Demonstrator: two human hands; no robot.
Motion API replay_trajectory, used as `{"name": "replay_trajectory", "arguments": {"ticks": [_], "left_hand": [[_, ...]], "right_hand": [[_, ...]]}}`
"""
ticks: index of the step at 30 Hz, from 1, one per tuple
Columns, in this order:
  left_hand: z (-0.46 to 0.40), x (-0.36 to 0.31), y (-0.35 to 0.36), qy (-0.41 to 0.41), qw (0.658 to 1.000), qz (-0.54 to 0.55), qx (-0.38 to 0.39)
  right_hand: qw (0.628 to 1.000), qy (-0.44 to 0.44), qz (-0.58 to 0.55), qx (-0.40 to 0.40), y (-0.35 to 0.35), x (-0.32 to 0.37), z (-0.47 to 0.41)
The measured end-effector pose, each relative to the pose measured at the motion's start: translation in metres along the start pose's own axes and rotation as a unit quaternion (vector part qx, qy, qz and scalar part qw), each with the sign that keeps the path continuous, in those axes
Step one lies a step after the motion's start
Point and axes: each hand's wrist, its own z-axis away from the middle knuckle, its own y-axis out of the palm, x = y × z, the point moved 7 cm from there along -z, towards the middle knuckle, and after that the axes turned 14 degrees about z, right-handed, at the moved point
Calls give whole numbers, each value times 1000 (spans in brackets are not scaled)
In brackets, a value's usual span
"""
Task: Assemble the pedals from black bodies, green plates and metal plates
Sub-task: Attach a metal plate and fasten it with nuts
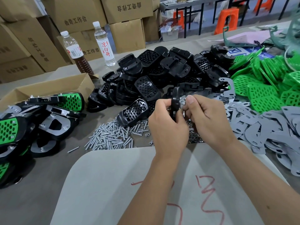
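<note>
Brown cardboard boxes point(53, 21) printed with dark characters are stacked in a wall along the far left edge of the grey tabletop point(48, 168). Beyond the far right edge stand orange plastic stools point(227, 21) under a table with black metal legs point(201, 18). A pale plastic crate point(169, 35) sits on the grey floor point(191, 41) beside the boxes. Light is even and soft.

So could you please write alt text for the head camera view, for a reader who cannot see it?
Two hands hold a black pedal body upright above a table, the left hand gripping it and the right hand pinching a metal plate against it. Around them lie piles of black bodies, green plates, grey metal plates, screws and finished pedals.
</note>
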Motion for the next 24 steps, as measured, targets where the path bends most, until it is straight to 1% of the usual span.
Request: {"name": "replay_trajectory", "arguments": {"ticks": [2,5,7,9,11,13,16,17,19,20,21,24], "left_hand": [[-2,4,-1,-27,999,20,-15],[-5,18,-3,-95,991,88,-39],[-6,29,-3,-143,980,133,-45],[-7,38,-4,-185,968,163,-51],[-7,48,-6,-231,952,193,-61],[-7,54,-4,-273,934,223,-56],[-5,55,1,-302,924,233,-26],[-4,56,2,-308,922,235,-18],[-3,56,4,-321,915,244,-3],[-3,56,5,-329,910,252,2],[-2,57,6,-338,905,259,5],[-1,58,5,-352,897,267,-2]], "right_hand": [[1000,18,-14,-2,-3,-4,2],[998,26,-35,-41,-9,-5,3],[998,9,-58,-18,-5,0,3],[997,13,-70,16,1,0,3],[997,35,-69,12,-1,-3,4],[998,32,-59,-13,-8,-3,4],[998,3,-2,-57,-14,2,4],[998,7,24,-51,-12,3,4],[998,22,60,10,0,1,2],[997,30,62,37,4,0,2],[997,41,47,44,4,-1,2],[997,62,-7,-36,-14,-6,1]]}}
